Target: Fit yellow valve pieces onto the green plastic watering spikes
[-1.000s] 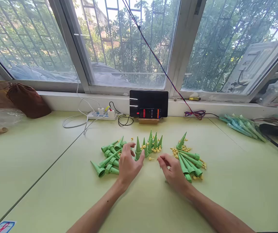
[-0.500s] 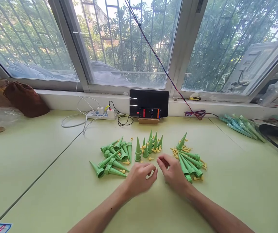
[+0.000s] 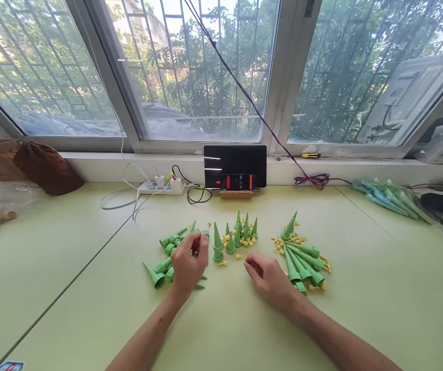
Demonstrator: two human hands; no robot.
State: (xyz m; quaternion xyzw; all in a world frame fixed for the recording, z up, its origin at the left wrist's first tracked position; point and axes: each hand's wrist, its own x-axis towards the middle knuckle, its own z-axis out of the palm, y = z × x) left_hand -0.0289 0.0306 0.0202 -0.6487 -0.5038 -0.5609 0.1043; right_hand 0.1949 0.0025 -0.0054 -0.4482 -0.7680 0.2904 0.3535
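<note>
My left hand (image 3: 190, 262) is over the left pile of green plastic spikes (image 3: 158, 278), its thumb and fingers pinched together; what they hold, if anything, is hidden. My right hand (image 3: 271, 281) rests low over the table beside the right pile of green spikes (image 3: 305, 269), fingertips closed, with nothing clearly visible in them. Between the hands, a green spike (image 3: 217, 242) stands upright on its cap, and behind it stands a cluster of upright spikes (image 3: 238, 234) among small yellow fittings. Two loose yellow fittings (image 3: 240, 256) lie in front.
A phone (image 3: 238, 182) leans on a dark tablet (image 3: 256, 159) at the back. Left of it is a power strip (image 3: 161, 188) with cables. Bagged spikes (image 3: 393, 198) lie far right, and a brown pouch (image 3: 49, 169) far left.
My left hand left the standing spike, came toward my right hand, then swung left over the left pile. My right hand stayed nearly in place. A yellow fitting shows beside the standing spike.
</note>
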